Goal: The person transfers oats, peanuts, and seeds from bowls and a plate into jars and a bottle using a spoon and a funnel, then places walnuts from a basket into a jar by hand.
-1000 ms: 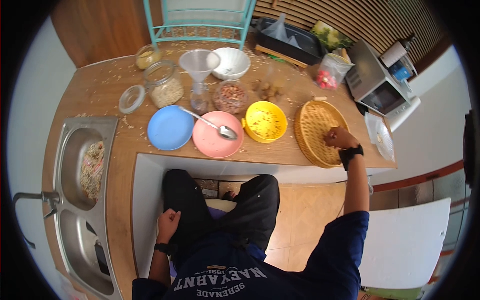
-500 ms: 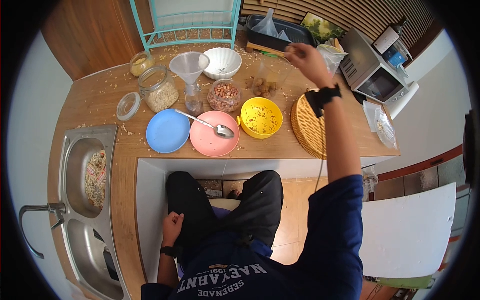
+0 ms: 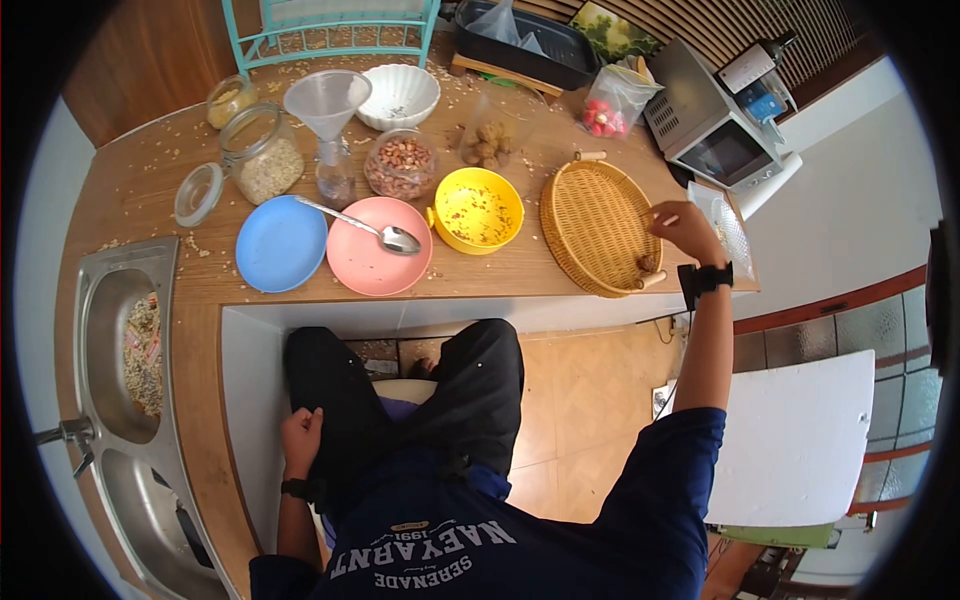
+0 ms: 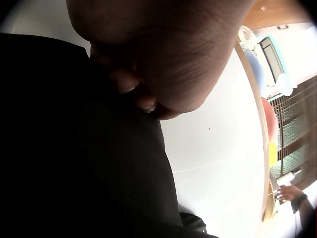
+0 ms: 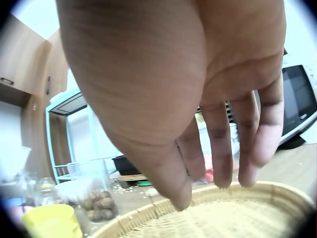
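My right hand (image 3: 688, 232) is over the right rim of the round wicker basket (image 3: 590, 220). Its fingers hang down, apart and nearly straight, with nothing between them in the right wrist view. A small brown lump, walnut-like, (image 3: 648, 263) lies inside the basket near the front handle. Several round brown walnuts (image 5: 99, 204) sit in a clear container (image 3: 508, 108) behind the yellow bowl (image 3: 478, 210). My left hand (image 3: 301, 440) rests on my thigh, fingers loosely curled and holding nothing.
A pink plate (image 3: 370, 270) with a spoon (image 3: 400, 240) and a blue plate (image 3: 280, 245) stand left of the bowl. Behind are a peanut jar (image 3: 400, 165), a funnel (image 3: 328, 100) on a bottle, an oat jar (image 3: 268, 165) and a white bowl (image 3: 398, 97). A microwave (image 3: 715, 130) stands back right.
My right hand went from the basket to above the clear container at the back, then returned over the basket with its fingers loosened. The left hand stayed on the thigh.
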Tool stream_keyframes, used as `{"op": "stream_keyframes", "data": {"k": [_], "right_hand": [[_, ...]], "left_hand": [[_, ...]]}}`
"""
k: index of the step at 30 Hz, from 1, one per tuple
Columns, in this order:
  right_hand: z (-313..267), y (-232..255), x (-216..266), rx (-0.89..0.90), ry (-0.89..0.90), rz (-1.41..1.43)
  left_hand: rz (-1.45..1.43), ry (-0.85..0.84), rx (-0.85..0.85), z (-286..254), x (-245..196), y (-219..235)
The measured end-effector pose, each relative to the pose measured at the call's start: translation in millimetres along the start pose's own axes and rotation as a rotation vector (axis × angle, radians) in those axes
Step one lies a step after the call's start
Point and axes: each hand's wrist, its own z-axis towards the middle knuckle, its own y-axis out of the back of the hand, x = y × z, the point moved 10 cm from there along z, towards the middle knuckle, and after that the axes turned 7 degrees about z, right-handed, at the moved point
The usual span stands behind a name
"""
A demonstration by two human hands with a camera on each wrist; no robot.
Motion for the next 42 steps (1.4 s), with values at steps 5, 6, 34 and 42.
{"op": "stream_keyframes", "data": {"k": [5,6,34,42], "right_hand": [[-21.2,-24.9,-61.9,0.056,-0.113,-0.023],[-23.9,-31.3,-75.0,0.072,-0.21,-0.006],[100.2,-3.2,223.8,-0.453,0.438,0.065],[-26.0,-92.8,148.9,-0.283,0.306,-0.158]], "left_hand": [[-0.006,-0.032,0.047,13.5,-9.5,-0.5],[-0.007,-0.043,0.049,13.4,-15.2,0.9],[-0.055,0.026,-0.115,-26.4,-11.8,19.5],[-0.034,0.032,-0.026,-12.5,-2.5,9.1]]}}
